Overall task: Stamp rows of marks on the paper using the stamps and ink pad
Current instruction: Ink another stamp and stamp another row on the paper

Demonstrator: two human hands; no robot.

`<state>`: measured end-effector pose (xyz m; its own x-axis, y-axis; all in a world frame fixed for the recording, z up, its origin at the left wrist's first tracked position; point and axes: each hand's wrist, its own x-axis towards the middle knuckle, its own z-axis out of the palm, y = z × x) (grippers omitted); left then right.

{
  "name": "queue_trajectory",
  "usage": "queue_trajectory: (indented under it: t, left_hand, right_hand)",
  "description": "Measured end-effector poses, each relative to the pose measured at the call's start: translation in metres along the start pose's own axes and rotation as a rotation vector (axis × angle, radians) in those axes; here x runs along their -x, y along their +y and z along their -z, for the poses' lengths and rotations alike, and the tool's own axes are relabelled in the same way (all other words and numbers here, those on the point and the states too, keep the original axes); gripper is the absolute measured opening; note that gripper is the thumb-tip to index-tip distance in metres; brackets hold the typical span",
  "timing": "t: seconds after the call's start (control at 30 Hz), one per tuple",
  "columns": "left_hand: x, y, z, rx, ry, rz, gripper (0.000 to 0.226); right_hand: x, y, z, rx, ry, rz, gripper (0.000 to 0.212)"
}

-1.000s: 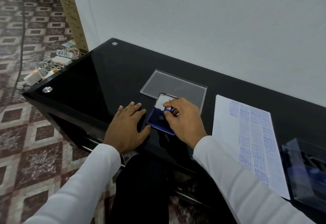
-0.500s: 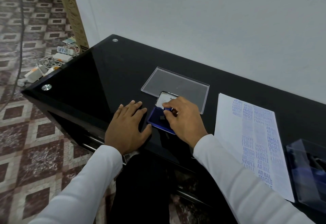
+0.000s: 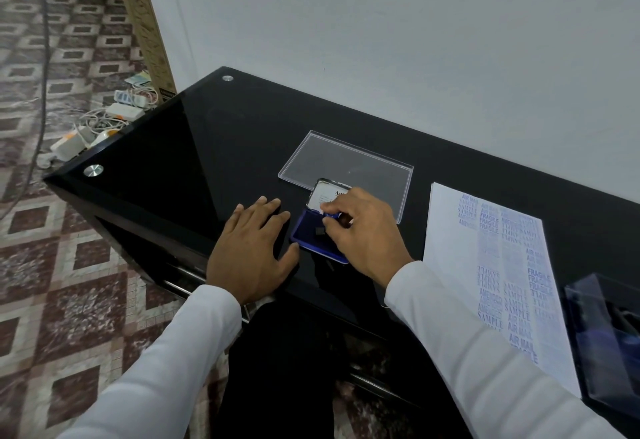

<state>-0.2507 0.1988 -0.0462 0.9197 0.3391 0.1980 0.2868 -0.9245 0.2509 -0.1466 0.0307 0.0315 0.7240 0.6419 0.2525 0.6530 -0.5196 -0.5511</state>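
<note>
The right hand (image 3: 363, 231) pinches a small stamp (image 3: 320, 231) down on the blue ink pad (image 3: 308, 231) near the black tabletop's (image 3: 194, 161) front edge; the left hand (image 3: 249, 248) lies flat, fingers spread, touching the pad's left side, with the stamped paper (image 3: 450, 248) lying to the right

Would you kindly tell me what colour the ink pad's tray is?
The ink pad tray is dark blue, seen in the head view.

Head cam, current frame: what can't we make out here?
- Small stamp: mostly hidden by the right hand pinching it over the blue ink pad; face unseen.
- Clear plastic box: cut by the right edge, contents dark.
- White paper's near corner: behind the white sleeve.
- Ink pad lid label: too small.
</note>
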Motion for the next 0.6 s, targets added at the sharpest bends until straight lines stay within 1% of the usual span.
queue_trajectory:
  t: [0.17,0.33,0.43,0.6]
  left_hand:
    - [-0.0005,0.0012,0.0007,-0.015,-0.002,0.005,0.075]
    - [0.0007,0.0007,0.0006,-0.008,0.004,0.010,0.072]
    - [0.0001,0.0014,0.0011,-0.015,-0.009,0.010,0.075]
    - [0.0010,0.0015,0.0010,-0.013,0.001,0.003,0.074]
  right_hand:
    - [-0.0006,0.0009,-0.0002,0.037,0.001,0.004,0.029]
    - [0.0019,0.0037,-0.0005,-0.027,0.020,0.005,0.022]
    - [0.0031,0.0056,-0.0008,-0.038,0.000,0.018,0.018]
    - [0.0023,0.0075,-0.0036,-0.039,0.012,0.017,0.019]
